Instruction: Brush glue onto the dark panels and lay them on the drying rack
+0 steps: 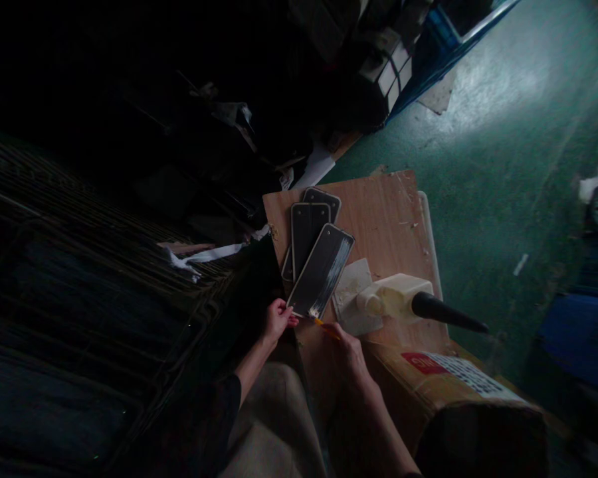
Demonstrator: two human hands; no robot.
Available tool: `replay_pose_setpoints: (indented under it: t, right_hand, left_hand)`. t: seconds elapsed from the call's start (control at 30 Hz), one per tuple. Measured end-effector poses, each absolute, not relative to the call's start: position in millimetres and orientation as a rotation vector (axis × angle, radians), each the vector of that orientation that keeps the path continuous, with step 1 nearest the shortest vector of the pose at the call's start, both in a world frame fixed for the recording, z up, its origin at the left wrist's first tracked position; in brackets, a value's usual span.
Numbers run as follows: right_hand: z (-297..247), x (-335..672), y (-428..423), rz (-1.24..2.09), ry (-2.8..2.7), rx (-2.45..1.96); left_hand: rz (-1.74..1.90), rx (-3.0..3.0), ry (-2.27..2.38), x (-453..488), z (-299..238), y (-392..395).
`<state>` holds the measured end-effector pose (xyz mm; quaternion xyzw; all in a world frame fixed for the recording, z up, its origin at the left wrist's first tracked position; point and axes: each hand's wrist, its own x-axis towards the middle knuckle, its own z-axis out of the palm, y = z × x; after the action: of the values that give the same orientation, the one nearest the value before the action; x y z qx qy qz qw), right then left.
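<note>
My left hand (280, 318) pinches the near left corner of a dark rectangular plate (315, 275) with a pale rim and small holes at its ends. In my right hand (347, 346) is a brush (323, 324) with a yellow-orange handle. Its bristles touch the plate's near end. A whitish wet-looking streak runs along the plate's right side. Beneath this plate lie several similar dark plates (306, 229), overlapping on a wooden board (379, 219). To the right, a pale plastic bottle (393, 297) with a long black tapered nozzle lies on its side.
A stained sheet (359, 285) lies partly under the bottle. A cardboard box (403, 378) with a red and white label stands near my right forearm. Dark ribbed stacks (104, 265) fill the left. Green floor (498, 166) and a blue bin (578, 338) are at right.
</note>
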<state>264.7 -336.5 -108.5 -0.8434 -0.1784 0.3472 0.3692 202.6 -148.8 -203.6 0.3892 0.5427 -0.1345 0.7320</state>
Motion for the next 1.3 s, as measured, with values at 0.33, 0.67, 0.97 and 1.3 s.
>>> replay_pose_setpoints:
  t: [0.33,0.67,0.97,1.3]
  right_hand:
    - [-150.4,393.5,-317.4,0.456,-0.327,-2.156]
    - [-165.8,394.9,-294.0,0.265,-0.612,-2.395]
    - [-113.5,292.8,-332.2,0.919,-0.794,-2.148]
    - [-142.5,334.0,-312.0,1.033,-0.34,-1.92]
  left_hand:
    - [-0.28,0.896,1.151,197.6,-216.3,-150.7]
    - [-0.282,0.891,1.136,193.6,-220.1,-151.3]
    - [-0.292,0.868,1.183,197.2,-217.0,-152.5]
    - [-0.296,0.913,1.129,191.5,-218.0,-148.4]
